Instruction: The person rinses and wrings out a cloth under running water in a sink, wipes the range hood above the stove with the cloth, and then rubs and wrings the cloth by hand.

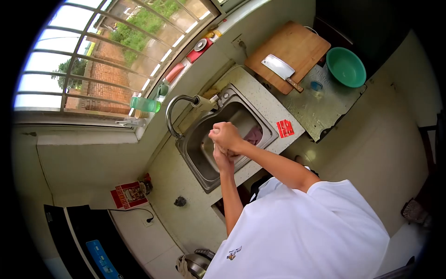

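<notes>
Both hands are together over the steel sink [192, 156], below the curved faucet [171, 114]. My right hand [226, 136] is closed and sits above my left hand [223, 159], whose fingers are also closed. Between them shows a small bit of something pale, mostly hidden by the fingers and too small to name. A pinkish-purple cloth [254, 135] lies in the sink basin, just beyond my right wrist.
A cleaver [278, 66] rests on a wooden board [302, 42]. Beside it is a green basin [346, 67]. A green cup [145, 104] and a red item [174, 73] line the windowsill. A metal pot [197, 265] stands at the bottom.
</notes>
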